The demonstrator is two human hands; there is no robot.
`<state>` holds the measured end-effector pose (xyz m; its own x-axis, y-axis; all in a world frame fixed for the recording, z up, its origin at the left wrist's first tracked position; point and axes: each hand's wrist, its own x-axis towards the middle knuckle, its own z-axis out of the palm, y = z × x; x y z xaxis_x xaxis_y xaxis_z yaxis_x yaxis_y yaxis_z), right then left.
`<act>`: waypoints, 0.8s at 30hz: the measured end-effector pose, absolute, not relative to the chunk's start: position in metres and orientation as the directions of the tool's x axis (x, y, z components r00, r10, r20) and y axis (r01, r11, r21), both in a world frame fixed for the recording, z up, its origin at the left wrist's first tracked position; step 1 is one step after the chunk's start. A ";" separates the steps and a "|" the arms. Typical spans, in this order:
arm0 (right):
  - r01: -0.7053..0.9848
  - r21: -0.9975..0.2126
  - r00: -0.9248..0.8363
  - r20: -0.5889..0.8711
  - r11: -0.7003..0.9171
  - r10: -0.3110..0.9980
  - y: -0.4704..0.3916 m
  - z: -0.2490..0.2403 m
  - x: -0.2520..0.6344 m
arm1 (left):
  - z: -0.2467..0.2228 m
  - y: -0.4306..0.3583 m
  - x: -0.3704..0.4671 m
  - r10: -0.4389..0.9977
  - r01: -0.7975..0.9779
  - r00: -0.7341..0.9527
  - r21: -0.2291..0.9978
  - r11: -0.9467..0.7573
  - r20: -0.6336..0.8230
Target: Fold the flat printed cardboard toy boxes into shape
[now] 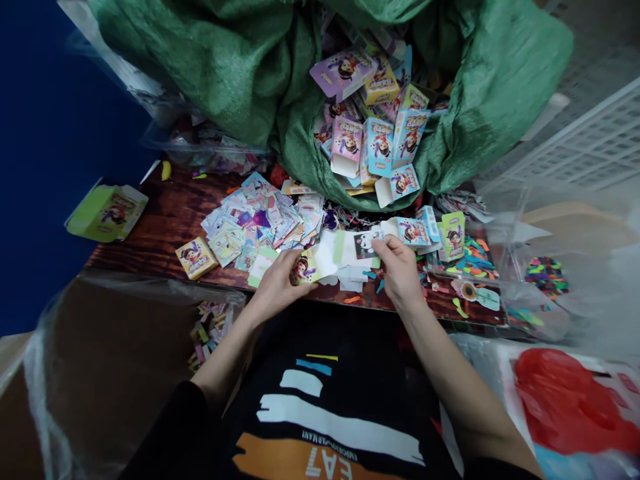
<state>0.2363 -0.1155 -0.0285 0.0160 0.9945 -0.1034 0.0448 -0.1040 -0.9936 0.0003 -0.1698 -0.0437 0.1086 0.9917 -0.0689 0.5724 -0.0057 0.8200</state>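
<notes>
From here I see the left fingers [289,260] gripping a small yellow-green box [309,267], its pale open end toward the right fingers [382,249], which pinch a black-and-white card [364,245] nearby.

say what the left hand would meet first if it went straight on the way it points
Carrying its box, the left hand would probably meet the pile of cards first, though depth is unclear.
</notes>
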 end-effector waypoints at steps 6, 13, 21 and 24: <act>0.413 -0.875 -0.177 0.194 0.252 0.965 -0.127 -0.022 0.222 | -0.044 -0.174 0.017 0.989 0.766 0.144 0.628 -0.136 0.039; 0.483 -0.834 -0.342 0.100 0.266 0.934 -0.120 -0.021 0.240 | -0.046 -0.171 0.016 0.975 0.776 0.206 0.594 -0.212 0.080; 0.498 -0.813 -0.462 0.047 0.303 0.886 -0.110 -0.009 0.254 | -0.049 -0.171 0.013 0.946 0.750 0.306 0.584 -0.310 0.109; 0.478 -0.820 -0.529 0.017 0.314 0.848 -0.111 -0.012 0.245 | -0.050 -0.171 0.018 0.918 0.719 0.381 0.589 -0.368 0.108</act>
<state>0.2448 -0.1115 -0.0123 -0.5290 0.8485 0.0172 0.4776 0.3144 -0.8204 0.0184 -0.1711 -0.0495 0.3812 0.9181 0.1083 0.7194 -0.3682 0.5889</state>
